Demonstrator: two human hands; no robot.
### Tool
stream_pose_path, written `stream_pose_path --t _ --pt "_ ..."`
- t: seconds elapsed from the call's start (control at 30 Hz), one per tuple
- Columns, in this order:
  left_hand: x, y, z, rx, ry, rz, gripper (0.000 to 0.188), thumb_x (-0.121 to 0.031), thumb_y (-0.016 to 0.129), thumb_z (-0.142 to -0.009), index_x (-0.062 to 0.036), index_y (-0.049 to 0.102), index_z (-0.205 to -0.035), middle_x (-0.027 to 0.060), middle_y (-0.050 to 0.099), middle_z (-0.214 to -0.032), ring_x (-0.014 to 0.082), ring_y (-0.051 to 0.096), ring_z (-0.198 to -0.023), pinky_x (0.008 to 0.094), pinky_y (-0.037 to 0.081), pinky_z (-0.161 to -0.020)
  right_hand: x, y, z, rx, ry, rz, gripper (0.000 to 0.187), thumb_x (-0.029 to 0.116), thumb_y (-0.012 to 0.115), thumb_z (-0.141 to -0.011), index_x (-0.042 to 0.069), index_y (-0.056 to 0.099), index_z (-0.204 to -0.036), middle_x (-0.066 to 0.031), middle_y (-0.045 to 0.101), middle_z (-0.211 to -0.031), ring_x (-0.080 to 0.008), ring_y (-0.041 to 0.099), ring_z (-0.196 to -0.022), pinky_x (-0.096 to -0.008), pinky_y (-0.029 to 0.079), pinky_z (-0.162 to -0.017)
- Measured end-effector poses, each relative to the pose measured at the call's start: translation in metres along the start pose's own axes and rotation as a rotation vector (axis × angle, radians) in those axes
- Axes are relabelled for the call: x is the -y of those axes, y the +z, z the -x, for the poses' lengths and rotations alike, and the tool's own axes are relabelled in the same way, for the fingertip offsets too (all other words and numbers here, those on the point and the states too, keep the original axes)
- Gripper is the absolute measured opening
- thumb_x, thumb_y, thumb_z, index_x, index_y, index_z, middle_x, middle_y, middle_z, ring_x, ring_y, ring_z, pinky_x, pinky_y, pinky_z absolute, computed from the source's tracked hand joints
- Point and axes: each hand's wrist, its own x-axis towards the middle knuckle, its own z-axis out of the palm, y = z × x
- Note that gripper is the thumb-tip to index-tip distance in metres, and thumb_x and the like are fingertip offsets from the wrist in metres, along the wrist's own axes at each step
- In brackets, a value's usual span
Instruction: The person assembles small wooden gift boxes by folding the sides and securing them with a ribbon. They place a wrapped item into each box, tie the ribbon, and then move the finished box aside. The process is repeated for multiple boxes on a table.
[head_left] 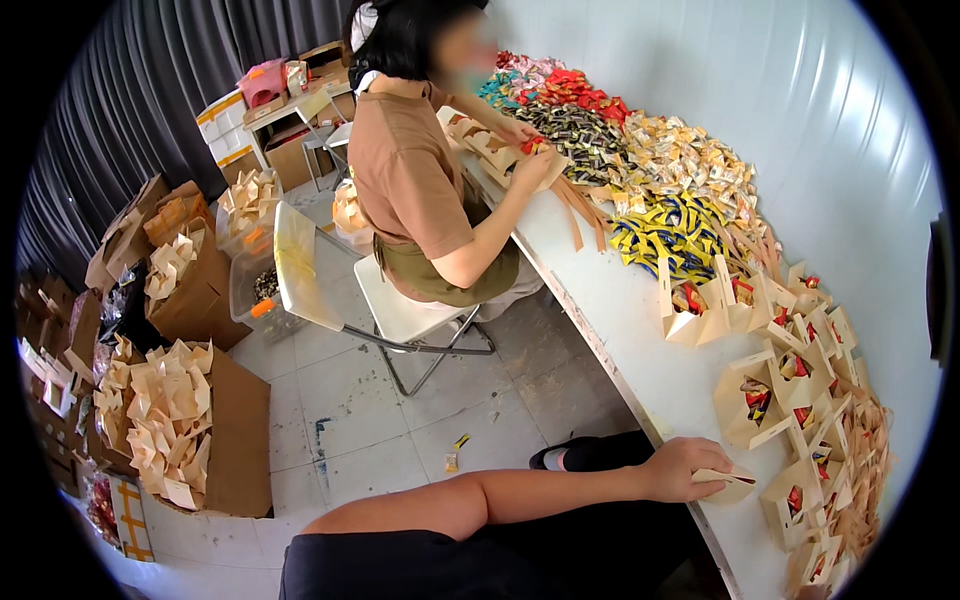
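Note:
My left hand (688, 470) rests at the near edge of the white table, its fingers closed round a small beige paper box (738, 487). How far that box is folded, and what is inside it, I cannot make out. Just to its right stand several open beige boxes (755, 398) holding small wrapped sweets. A bundle of flat tan paper strips (862, 470) lies beyond them along the wall. My right hand does not show.
A co-worker in a brown shirt (410, 185) sits on a white folding chair (300, 270), handling a beige box and red packets. Heaped sweets (665, 235) run along the wall. Cartons of beige boxes (240, 430) stand on the floor at left. Two wrappers (452, 462) lie on the tiles.

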Motion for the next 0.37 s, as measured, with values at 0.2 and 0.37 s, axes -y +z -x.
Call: stream_pose_path --t 0.2,0.37 --pt "-0.006 0.008 -0.005 0.046 0.001 0.051 0.025 -0.016 0.085 -0.090 -0.0031 0.080 -0.111 0.0117 0.079 -0.117 0.0322 0.076 -0.105 0.0394 0.061 -0.090 0.033 0.157 0.046 0.038 0.719 -0.326 0.033 0.026 0.061 -0.112 0.000 0.073 -0.097 -0.0134 0.067 -0.086 -0.0212 0.062 -0.071 -0.0365 0.051 -0.066" --pt "-0.008 0.004 -0.004 0.032 -0.001 0.023 0.026 -0.016 0.086 -0.089 -0.0033 0.080 -0.111 0.0127 0.079 -0.118 0.0322 0.076 -0.106 0.0393 0.060 -0.091 0.058 0.215 0.026 -0.134 0.862 -0.658 0.037 0.040 0.082 -0.100 0.005 0.073 -0.102 -0.0186 0.072 -0.092 -0.0328 0.069 -0.079 -0.0482 0.055 -0.070"
